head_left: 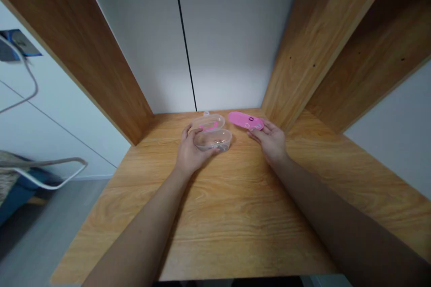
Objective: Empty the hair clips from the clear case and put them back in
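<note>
Clear plastic is what the left hand (191, 152) closes on: a small hinged case (213, 133) that stands open at the back of the wooden desk (235, 215), its lid tipped up toward the wall. The fingers wrap the lower half from the left side, thumb on the near edge. Something pink lies inside, too small to name.

Just to the right, the right hand (272, 140) holds a pink oval piece (245, 120) at one end, pinched between fingertips, with the far end free and pointing toward the case.

I judge two risks. The pink piece is held only at its tip, so a small turn of the wrist could let it slip onto the desk. The case is light, and a push on the lid could tip it or snap it shut.

Both forearms reach straight forward, low over the desk, the wrists almost flat.
</note>
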`<state>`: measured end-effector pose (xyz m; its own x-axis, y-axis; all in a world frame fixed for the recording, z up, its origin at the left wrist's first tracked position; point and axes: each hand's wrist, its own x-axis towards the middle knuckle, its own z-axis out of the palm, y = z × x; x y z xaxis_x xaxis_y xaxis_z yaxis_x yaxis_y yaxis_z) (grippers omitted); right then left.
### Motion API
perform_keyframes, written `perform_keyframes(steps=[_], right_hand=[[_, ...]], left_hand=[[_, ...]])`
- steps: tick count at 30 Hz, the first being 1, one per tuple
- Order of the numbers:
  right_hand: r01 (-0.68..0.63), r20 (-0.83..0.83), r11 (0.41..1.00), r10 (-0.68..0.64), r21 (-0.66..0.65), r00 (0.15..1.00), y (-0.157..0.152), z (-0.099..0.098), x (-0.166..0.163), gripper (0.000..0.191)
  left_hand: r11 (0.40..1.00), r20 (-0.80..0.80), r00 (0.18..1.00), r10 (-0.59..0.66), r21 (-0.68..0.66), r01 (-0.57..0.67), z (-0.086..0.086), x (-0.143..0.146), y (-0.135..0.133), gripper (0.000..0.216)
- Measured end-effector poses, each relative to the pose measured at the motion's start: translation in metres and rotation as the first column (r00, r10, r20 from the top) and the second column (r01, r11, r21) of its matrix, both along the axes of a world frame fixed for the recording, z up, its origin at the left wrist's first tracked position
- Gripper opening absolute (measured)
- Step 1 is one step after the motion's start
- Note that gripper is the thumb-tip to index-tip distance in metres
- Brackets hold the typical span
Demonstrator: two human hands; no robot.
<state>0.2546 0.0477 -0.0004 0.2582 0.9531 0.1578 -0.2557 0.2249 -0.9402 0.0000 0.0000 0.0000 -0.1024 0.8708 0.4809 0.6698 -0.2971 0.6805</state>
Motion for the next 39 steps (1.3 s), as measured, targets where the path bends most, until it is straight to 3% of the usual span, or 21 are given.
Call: perform_keyframes(steps=[7, 14, 26, 33, 39], right_hand=[[0.115, 0.048, 0.986, -0.110, -0.124, 0.993, 0.005, -0.004, 0.007, 0.047], [0.097, 0.054, 0.974, -0.088, -0.204, 0.995, 0.005, 0.000, 0.010, 0.006], [0.087, 0.103, 0.980, -0.069, -0.181, 0.992, 0.007, -0.007, 0.014, 0.024], [0.227, 0.204, 0.974, -0.223, 0.001, 0.953, 0.016, -0.018, 0.024, 0.036], [0.281, 0.242, 0.953, -0.301, 0.114, 0.922, 0.009, -0.008, 0.022, 0.040]], left_hand=[[0.998, 0.028, 0.998, 0.059, -0.002, -0.059, 0.000, -0.001, 0.002, 0.076], [0.999, 0.041, 0.998, 0.045, -0.005, -0.045, -0.001, -0.001, 0.003, 0.075], [0.999, 0.047, 0.998, 0.039, -0.006, -0.039, 0.001, 0.000, 0.001, 0.075], [0.999, 0.054, 0.998, 0.037, -0.010, -0.037, 0.001, -0.001, 0.001, 0.076], [0.999, 0.043, 0.998, 0.045, -0.005, -0.045, -0.002, -0.001, 0.003, 0.077]])
